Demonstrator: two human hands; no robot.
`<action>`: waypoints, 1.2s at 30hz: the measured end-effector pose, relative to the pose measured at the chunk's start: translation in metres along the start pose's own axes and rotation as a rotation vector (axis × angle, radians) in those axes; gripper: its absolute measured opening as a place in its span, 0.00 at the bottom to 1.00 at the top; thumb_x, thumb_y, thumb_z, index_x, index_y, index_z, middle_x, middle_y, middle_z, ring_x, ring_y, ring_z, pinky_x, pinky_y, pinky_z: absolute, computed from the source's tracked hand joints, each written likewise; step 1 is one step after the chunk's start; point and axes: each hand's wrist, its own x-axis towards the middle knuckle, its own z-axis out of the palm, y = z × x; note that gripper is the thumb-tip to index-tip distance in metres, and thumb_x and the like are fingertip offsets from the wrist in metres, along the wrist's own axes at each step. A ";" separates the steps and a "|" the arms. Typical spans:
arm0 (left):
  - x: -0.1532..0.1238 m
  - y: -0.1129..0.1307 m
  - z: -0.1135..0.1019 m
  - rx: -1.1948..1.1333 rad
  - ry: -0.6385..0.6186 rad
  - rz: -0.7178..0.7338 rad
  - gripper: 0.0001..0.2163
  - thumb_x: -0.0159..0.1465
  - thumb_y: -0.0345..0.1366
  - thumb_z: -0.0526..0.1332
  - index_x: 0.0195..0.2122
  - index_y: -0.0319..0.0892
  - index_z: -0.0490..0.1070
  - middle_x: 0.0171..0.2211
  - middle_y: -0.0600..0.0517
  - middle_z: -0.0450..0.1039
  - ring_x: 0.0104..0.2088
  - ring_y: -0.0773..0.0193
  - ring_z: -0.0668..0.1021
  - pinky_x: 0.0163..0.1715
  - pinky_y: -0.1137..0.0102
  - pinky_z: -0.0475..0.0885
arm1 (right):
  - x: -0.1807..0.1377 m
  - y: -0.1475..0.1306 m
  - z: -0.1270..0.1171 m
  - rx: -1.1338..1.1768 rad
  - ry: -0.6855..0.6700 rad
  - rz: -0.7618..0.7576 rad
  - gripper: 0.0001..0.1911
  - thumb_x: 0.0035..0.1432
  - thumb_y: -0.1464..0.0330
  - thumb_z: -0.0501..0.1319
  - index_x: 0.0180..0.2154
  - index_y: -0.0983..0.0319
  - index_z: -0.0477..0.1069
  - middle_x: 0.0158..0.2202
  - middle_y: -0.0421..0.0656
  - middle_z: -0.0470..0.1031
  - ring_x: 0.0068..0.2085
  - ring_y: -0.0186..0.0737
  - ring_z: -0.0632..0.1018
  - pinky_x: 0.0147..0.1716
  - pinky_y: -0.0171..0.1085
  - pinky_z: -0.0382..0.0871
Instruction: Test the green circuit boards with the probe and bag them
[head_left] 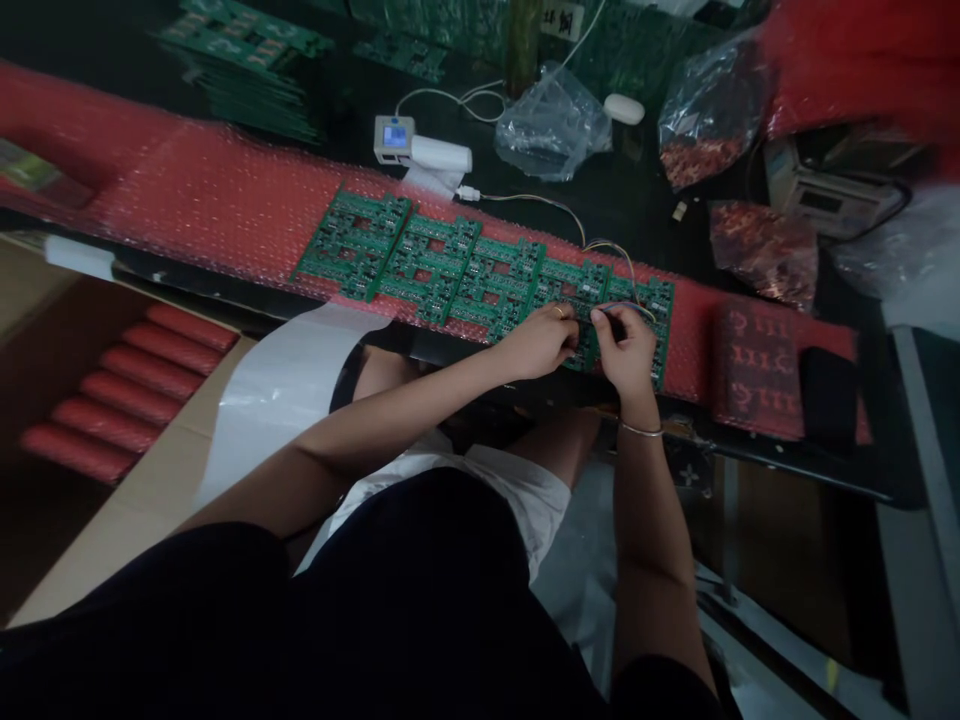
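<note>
1. Facing a dark worktable [630, 210], spread along its near side with red bubble wrap [195, 190].
2. Looking down at a row of green circuit boards [480, 280], lying edge to edge on the wrap.
3. Curling the left hand [538, 342] narrow over the boards, toward the row's right end; cannot tell whether holding anything.
4. Pinching with the right hand [627, 345], just beside the left, at thin wires [540, 199]; not making out the wire ends, being hidden between the fingers.
5. Tracing the wires back toward a white connector [469, 193], near a small meter [394, 138] showing a lit blue screen, with figures too small to read.
6. Spotting a pale label [561, 20] at the far side, bearing dark characters too blurred to read surely.
7. Noticing a clear bag of copper-coloured parts [697, 155] and a grey instrument [821, 205] at the right, carrying a dim, unreadable display.
8. Seeing a red-wrapped bundle [761, 360] near the right end, showing repeated pale marks.
9. Finding red rolls [131, 380] inside a carton [184, 455] at lower left.
</note>
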 end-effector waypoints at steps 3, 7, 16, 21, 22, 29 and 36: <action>-0.014 0.002 0.001 0.058 0.050 0.082 0.07 0.70 0.30 0.64 0.45 0.41 0.81 0.49 0.43 0.78 0.53 0.50 0.80 0.57 0.54 0.77 | 0.000 0.001 0.000 0.008 0.012 0.029 0.21 0.70 0.47 0.60 0.37 0.57 0.75 0.40 0.46 0.84 0.42 0.45 0.83 0.48 0.45 0.78; -0.030 0.002 0.009 0.213 0.048 0.171 0.09 0.72 0.32 0.65 0.50 0.41 0.83 0.55 0.40 0.79 0.62 0.45 0.76 0.60 0.52 0.75 | 0.002 0.003 -0.001 0.035 0.015 0.051 0.21 0.69 0.47 0.61 0.38 0.58 0.75 0.39 0.46 0.84 0.41 0.45 0.83 0.47 0.44 0.78; -0.051 0.021 -0.015 0.258 0.067 0.079 0.26 0.68 0.41 0.71 0.65 0.40 0.73 0.67 0.36 0.72 0.69 0.41 0.72 0.64 0.50 0.71 | 0.022 -0.015 0.017 -0.003 -0.148 -0.064 0.17 0.70 0.52 0.61 0.43 0.57 0.79 0.45 0.47 0.86 0.47 0.48 0.84 0.50 0.46 0.79; -0.128 0.009 -0.098 0.326 0.129 -0.181 0.21 0.73 0.45 0.63 0.64 0.44 0.72 0.67 0.38 0.71 0.66 0.39 0.72 0.64 0.45 0.70 | 0.027 -0.021 0.024 -0.078 -0.268 -0.102 0.14 0.70 0.58 0.59 0.45 0.57 0.80 0.46 0.47 0.86 0.48 0.50 0.84 0.51 0.48 0.79; -0.148 -0.001 -0.111 0.352 0.141 -0.236 0.19 0.74 0.45 0.61 0.61 0.44 0.74 0.63 0.39 0.74 0.62 0.40 0.75 0.62 0.45 0.71 | 0.027 -0.021 0.024 -0.092 -0.282 -0.108 0.13 0.70 0.58 0.59 0.45 0.57 0.79 0.46 0.47 0.86 0.48 0.50 0.84 0.51 0.48 0.78; -0.264 -0.075 -0.135 0.409 0.268 -0.496 0.08 0.73 0.41 0.58 0.42 0.45 0.74 0.43 0.47 0.75 0.43 0.54 0.76 0.46 0.58 0.76 | 0.026 -0.027 0.022 -0.187 -0.314 -0.185 0.11 0.70 0.60 0.58 0.42 0.55 0.78 0.43 0.46 0.84 0.46 0.50 0.83 0.49 0.47 0.78; -0.276 -0.085 -0.124 0.311 0.295 -0.489 0.07 0.74 0.42 0.60 0.42 0.45 0.72 0.45 0.48 0.75 0.44 0.56 0.75 0.46 0.59 0.77 | 0.030 -0.029 0.019 -0.248 -0.395 -0.289 0.11 0.70 0.61 0.56 0.41 0.55 0.76 0.41 0.47 0.84 0.46 0.52 0.82 0.52 0.51 0.76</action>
